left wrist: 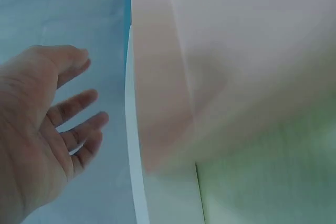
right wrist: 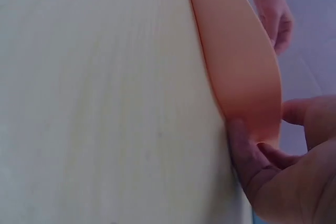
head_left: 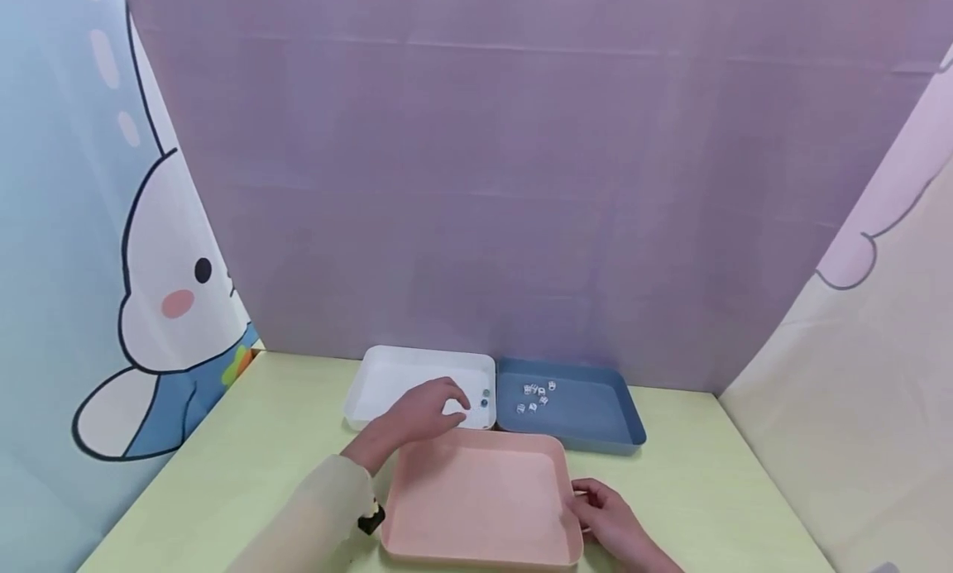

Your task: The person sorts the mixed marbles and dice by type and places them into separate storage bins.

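Note:
My left hand (head_left: 428, 409) hovers over the front right part of a white tray (head_left: 383, 360), its fingers loosely bent and apart. Nothing shows between those fingers (left wrist: 79, 100) in the left wrist view. Two small bluish pieces (head_left: 485, 398) lie in the white tray just right of my fingertips. With my right hand (head_left: 606, 519) I hold the right side of a pink tray (head_left: 484, 498). In the right wrist view, fingers (right wrist: 244, 150) lie against the outside of its wall, and the thumb is at the rim. Bare pink floor shows inside this tray.
A blue tray (head_left: 596, 399) stands right of the white one, behind the pink tray, with several small whitish pieces (head_left: 533, 408) with dark marks in it. All three trays stand on a pale yellow-green table (head_left: 700, 465). A purple cloth (head_left: 484, 184) rises behind; printed cloths hang at both sides.

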`<action>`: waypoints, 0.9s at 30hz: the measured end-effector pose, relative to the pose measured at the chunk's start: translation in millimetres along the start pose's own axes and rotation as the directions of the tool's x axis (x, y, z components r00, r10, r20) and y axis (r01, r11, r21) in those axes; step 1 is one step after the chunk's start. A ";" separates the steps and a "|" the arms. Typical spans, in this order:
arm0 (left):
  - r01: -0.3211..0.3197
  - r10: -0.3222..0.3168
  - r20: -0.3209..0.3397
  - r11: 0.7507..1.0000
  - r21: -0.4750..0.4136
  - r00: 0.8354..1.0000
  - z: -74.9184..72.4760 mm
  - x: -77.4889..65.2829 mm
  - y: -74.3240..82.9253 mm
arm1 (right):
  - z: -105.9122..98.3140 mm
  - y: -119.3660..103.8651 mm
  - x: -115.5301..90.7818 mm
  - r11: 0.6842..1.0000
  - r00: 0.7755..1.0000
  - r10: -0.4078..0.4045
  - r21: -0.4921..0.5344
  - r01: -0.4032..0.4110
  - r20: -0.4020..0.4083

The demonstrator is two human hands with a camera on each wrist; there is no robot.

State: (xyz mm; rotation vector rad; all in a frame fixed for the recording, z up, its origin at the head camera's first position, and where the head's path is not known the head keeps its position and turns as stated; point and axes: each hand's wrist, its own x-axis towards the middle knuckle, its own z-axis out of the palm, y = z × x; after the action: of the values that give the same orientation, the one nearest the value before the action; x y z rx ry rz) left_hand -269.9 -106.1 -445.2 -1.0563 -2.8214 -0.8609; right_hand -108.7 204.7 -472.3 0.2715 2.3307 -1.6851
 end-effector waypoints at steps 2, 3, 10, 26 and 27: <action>-0.013 0.014 -0.032 0.999 0.037 0.999 -6.3 -9.9 -5.8 | -0.4 -7.3 -1.8 0.997 1.000 -0.008 -0.079 0.008 -0.003; -0.016 0.018 -0.046 0.999 0.051 0.999 -9.5 -15.2 -8.3 | -0.7 -11.2 -2.3 0.992 1.000 -0.015 -0.128 0.014 -0.009; -0.009 0.023 -0.094 0.989 0.150 0.995 -29.1 -52.2 -14.9 | -1.7 -39.7 -6.6 0.851 0.975 -0.217 -0.500 0.161 -0.056; 0.229 -0.167 -0.210 0.919 0.320 0.963 -31.0 -66.7 32.0 | 22.5 -105.5 -4.4 0.430 0.823 -0.568 -0.852 0.300 0.003; 0.238 -0.173 -0.218 0.917 0.321 0.961 -28.4 -66.2 34.6 | 24.3 -105.7 -2.8 0.425 0.826 -0.564 -0.856 0.294 0.003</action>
State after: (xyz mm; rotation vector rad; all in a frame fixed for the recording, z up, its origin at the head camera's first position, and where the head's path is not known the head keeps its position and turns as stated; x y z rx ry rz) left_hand -202.7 -138.8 -416.9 -0.6070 -2.8106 -0.4158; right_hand -135.0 148.5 -383.2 -0.3566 3.3280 -0.4220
